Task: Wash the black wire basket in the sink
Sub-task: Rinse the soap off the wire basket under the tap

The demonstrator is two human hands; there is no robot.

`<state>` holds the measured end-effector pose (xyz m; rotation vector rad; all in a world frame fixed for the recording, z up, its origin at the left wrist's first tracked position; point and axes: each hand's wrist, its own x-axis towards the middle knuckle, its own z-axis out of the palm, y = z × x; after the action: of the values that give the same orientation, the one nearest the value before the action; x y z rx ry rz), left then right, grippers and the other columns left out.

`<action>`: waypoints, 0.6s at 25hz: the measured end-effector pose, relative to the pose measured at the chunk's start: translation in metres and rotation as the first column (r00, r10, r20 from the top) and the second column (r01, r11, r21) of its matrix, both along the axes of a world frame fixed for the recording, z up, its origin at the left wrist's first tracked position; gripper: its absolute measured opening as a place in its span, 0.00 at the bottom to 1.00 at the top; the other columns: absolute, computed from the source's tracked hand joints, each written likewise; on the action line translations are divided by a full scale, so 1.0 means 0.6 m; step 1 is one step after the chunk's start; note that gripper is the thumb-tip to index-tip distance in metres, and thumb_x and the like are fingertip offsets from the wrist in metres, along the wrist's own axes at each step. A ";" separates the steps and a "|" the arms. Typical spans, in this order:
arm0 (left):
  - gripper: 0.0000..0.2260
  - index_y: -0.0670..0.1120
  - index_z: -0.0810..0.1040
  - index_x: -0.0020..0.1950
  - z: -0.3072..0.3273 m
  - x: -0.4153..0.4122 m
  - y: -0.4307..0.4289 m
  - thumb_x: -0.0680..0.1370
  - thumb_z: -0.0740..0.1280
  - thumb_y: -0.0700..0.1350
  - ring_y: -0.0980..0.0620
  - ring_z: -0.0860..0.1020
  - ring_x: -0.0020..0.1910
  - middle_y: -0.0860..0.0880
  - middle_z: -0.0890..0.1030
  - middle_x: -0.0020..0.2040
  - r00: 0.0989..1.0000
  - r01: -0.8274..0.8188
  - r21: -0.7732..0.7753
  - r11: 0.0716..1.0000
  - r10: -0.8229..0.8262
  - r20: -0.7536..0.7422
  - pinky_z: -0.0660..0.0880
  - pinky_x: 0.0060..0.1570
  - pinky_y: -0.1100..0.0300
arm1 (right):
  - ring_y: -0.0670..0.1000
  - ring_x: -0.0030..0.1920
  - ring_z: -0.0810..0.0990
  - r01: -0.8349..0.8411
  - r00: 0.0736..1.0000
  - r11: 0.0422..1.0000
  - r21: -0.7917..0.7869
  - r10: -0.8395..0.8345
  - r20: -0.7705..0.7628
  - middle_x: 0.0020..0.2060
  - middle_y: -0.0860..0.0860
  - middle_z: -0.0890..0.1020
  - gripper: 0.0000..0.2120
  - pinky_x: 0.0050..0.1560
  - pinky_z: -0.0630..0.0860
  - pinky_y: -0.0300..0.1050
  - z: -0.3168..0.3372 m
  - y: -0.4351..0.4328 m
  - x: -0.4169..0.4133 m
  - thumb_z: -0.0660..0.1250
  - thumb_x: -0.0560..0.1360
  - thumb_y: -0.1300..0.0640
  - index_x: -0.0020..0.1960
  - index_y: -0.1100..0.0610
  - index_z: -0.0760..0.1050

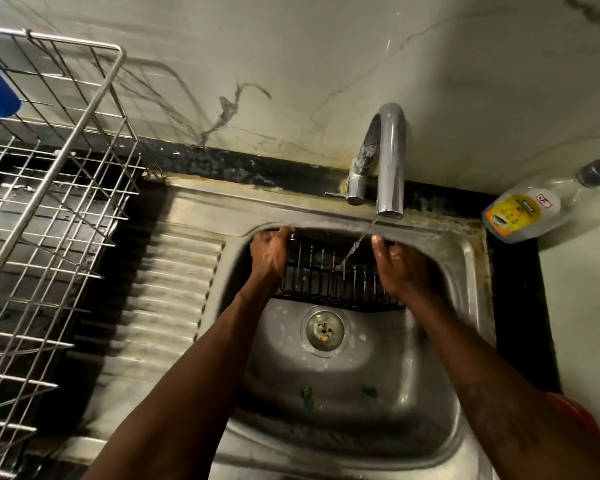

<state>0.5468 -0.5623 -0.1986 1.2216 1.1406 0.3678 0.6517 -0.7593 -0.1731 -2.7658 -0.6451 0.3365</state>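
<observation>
Black wire basket (pixel 329 278): inside the sink (pixel 466 261), at the far side of the basin, just beyond the drain (pixel 325 329); whether it touches the basin floor cannot be told.
Left grip (pixel 269 254): fingers curled over the basket's left end, holding it.
Right grip (pixel 400 268): wrapped round the basket's right end, thumb raised.
Water stream (pixel 355 244): falls from the chrome faucet (pixel 390 161) onto the basket's wires, between the two hands.
Drainboard (pixel 167 289): ribbed steel, left of the basin.
Dish rack (pixel 49 202): steel wire, at the counter's (pixel 520 306) left edge.
Soap bottle (pixel 523 213): lying at the far right corner, yellow label up.
</observation>
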 end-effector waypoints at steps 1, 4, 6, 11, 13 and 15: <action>0.10 0.43 0.77 0.37 -0.001 0.001 -0.001 0.75 0.72 0.44 0.51 0.75 0.34 0.46 0.78 0.35 1.000 -0.006 -0.036 0.999 0.007 0.017 0.75 0.38 0.55 | 0.57 0.37 0.82 0.028 0.999 1.000 0.012 -0.029 0.033 0.34 0.58 0.83 0.36 0.42 0.73 0.44 -0.005 -0.013 0.004 0.44 0.85 0.41 0.35 0.59 0.80; 0.12 0.44 0.76 0.34 -0.013 0.011 -0.003 0.76 0.71 0.44 0.50 0.72 0.32 0.46 0.76 0.31 0.999 -0.016 -0.021 1.000 0.015 -0.036 0.72 0.37 0.54 | 0.56 0.34 0.82 -0.014 0.996 0.998 0.059 0.009 0.086 0.30 0.54 0.81 0.35 0.44 0.77 0.48 -0.014 0.033 -0.021 0.42 0.85 0.41 0.33 0.55 0.77; 0.13 0.42 0.80 0.36 -0.023 0.015 -0.009 0.78 0.68 0.46 0.48 0.76 0.32 0.44 0.79 0.32 0.981 0.129 0.101 0.987 -0.112 -0.161 0.73 0.38 0.54 | 0.53 0.39 0.82 -0.136 0.984 0.988 0.069 0.127 0.128 0.36 0.50 0.83 0.29 0.50 0.75 0.51 -0.003 0.099 -0.067 0.43 0.85 0.41 0.41 0.51 0.78; 0.13 0.41 0.81 0.54 -0.039 -0.023 0.000 0.81 0.63 0.49 0.45 0.82 0.48 0.41 0.84 0.49 0.983 0.148 -0.006 0.989 -0.148 -0.109 0.79 0.49 0.51 | 0.52 0.47 0.81 -0.314 0.948 0.944 0.096 0.308 0.080 0.43 0.49 0.84 0.24 0.57 0.72 0.51 -0.004 0.099 -0.086 0.48 0.83 0.35 0.50 0.49 0.76; 0.10 0.42 0.81 0.39 -0.051 -0.025 0.011 0.78 0.68 0.45 0.52 0.78 0.28 0.48 0.80 0.28 0.995 0.052 -0.005 0.999 -0.053 -0.085 0.75 0.35 0.56 | 0.50 0.34 0.80 -0.191 0.979 0.980 0.048 0.187 0.082 0.31 0.49 0.81 0.32 0.46 0.75 0.46 -0.016 0.035 -0.049 0.46 0.82 0.33 0.38 0.52 0.77; 0.11 0.44 0.77 0.36 -0.045 -0.022 0.003 0.77 0.71 0.45 0.58 0.69 0.22 0.53 0.72 0.24 0.999 0.015 -0.059 0.998 -0.017 -0.047 0.68 0.30 0.61 | 0.53 0.28 0.76 -0.036 0.996 0.999 -0.036 0.039 0.078 0.25 0.51 0.77 0.36 0.37 0.71 0.44 -0.021 -0.003 -0.020 0.44 0.84 0.36 0.29 0.55 0.73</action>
<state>0.5333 -0.5605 -0.2254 1.1931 1.1738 0.2928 0.6400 -0.7612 -0.1860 -2.8152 -0.7175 0.2507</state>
